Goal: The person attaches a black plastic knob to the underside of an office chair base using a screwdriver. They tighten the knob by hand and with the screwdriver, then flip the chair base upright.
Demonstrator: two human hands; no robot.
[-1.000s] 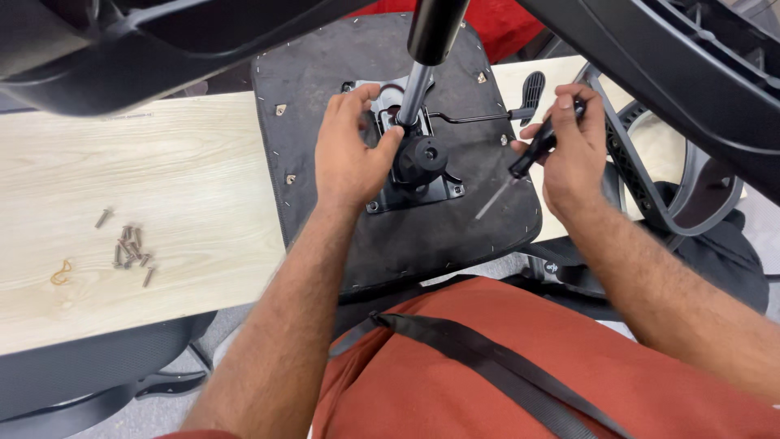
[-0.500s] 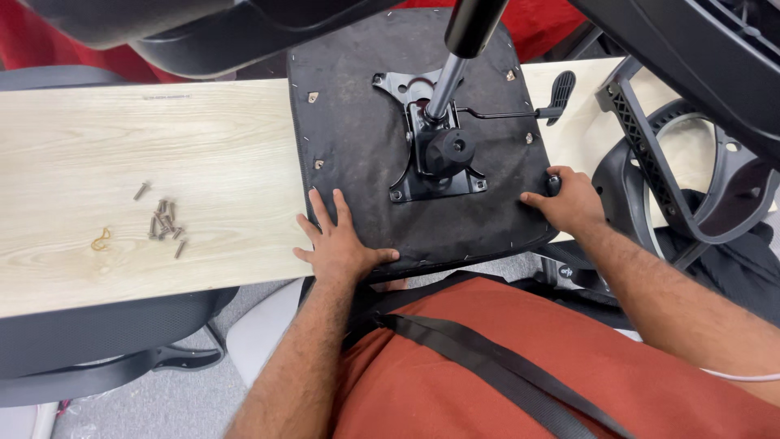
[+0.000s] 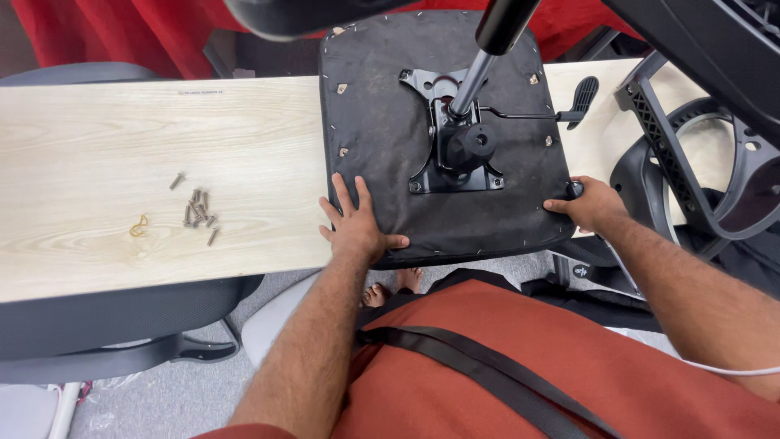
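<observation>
An upturned black chair seat (image 3: 382, 106) lies on a pale wooden board (image 3: 122, 146). A black metal mechanism plate (image 3: 455, 154) is fixed to its middle, with a gas cylinder (image 3: 487, 57) rising from it and a paddle lever (image 3: 581, 93) sticking out to the right. My left hand (image 3: 357, 223) rests flat on the seat's near left corner, fingers spread. My right hand (image 3: 593, 207) is curled at the seat's near right corner, with the round end of a black-handled tool (image 3: 575, 189) showing by the thumb.
Several loose screws (image 3: 197, 210) and a small yellow loop (image 3: 140, 228) lie on the board to the left. Black chair frame parts (image 3: 691, 162) stand at the right. A grey chair (image 3: 106, 325) sits under the board. Red cloth (image 3: 122, 32) hangs behind.
Both hands left the mechanism and came down to the seat's near corners. My left hand went from gripping the plate to lying flat. My right hand lowered the tool to the seat's right edge.
</observation>
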